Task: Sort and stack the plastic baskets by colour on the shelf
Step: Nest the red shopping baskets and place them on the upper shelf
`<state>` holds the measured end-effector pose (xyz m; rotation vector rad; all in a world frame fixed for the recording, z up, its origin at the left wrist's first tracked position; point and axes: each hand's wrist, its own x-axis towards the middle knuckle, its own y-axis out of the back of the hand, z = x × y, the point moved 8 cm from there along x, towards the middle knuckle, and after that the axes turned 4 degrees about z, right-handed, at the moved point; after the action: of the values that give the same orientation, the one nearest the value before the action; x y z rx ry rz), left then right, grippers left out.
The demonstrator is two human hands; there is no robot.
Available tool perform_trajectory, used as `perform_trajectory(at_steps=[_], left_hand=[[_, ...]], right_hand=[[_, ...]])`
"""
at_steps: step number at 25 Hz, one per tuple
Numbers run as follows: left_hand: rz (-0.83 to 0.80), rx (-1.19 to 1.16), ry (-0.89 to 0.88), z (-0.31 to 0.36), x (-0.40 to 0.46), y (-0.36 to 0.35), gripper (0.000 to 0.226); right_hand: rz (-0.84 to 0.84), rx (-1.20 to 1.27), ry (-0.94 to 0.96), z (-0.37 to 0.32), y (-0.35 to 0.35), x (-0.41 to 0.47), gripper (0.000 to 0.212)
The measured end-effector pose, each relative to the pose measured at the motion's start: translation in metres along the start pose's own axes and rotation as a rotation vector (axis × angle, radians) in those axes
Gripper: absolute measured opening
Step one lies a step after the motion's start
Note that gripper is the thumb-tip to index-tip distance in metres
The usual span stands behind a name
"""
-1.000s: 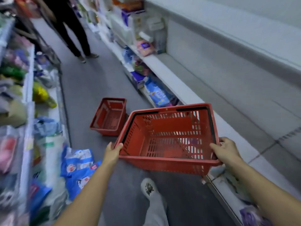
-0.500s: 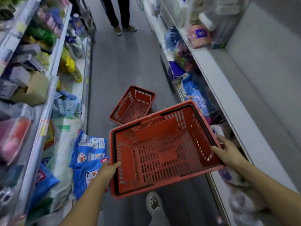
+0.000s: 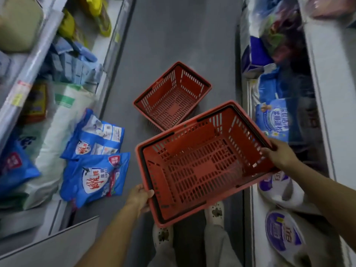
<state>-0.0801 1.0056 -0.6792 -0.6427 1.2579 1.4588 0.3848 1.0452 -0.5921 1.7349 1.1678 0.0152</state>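
Note:
I hold an empty red plastic basket (image 3: 200, 166) over the aisle floor, mouth up, with its black handles folded down along the rim. My left hand (image 3: 139, 197) grips its near left corner and my right hand (image 3: 280, 154) grips its right rim. A second empty red basket (image 3: 171, 97) sits on the floor just beyond it, turned at an angle. The held basket's far edge overlaps the near corner of the floor basket in view.
Grey aisle floor (image 3: 173, 35) runs between two shelf rows. Blue bags (image 3: 94, 176) lie at the left shelf's foot. Blue packs (image 3: 273, 120) and tissue rolls (image 3: 281, 230) fill the right low shelf. My shoes (image 3: 215, 211) stand under the basket.
My view has tilted down and moved closer to the floor basket. The held basket has swung from facing the right shelf to hanging over the aisle near the floor basket. The person ahead is out of view.

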Motion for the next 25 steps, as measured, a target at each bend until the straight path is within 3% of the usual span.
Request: perform_trajectory(at_steps=[7,10,15,18,25], left_hand=[[0.14,-0.112,0.061,-0.025,0.065,-0.054,0.018],[0.179,-0.212,0.083,-0.037,0.08,-0.069,0.039],[0.267,-0.204,0.081,-0.06,0.096,-0.083,0.048],[0.199,-0.112,-0.022,-0.035,0.094,-0.102,0.065],[0.11,-0.132,-0.177,0.065,0.088,-0.136,0.047]], right_hand=[[-0.111,-0.039,0.089,0.025,-0.071,0.11,0.033],[-0.148,-0.041,0.111,0.028,-0.09,0.136,0.034],[-0.211,-0.151,0.131,0.043,-0.125,0.155,0.047],[-0.253,-0.369,0.192,0.037,-0.149,0.152,0.07],[-0.369,-0.169,0.325,-0.033,-0.185,0.108,0.055]])
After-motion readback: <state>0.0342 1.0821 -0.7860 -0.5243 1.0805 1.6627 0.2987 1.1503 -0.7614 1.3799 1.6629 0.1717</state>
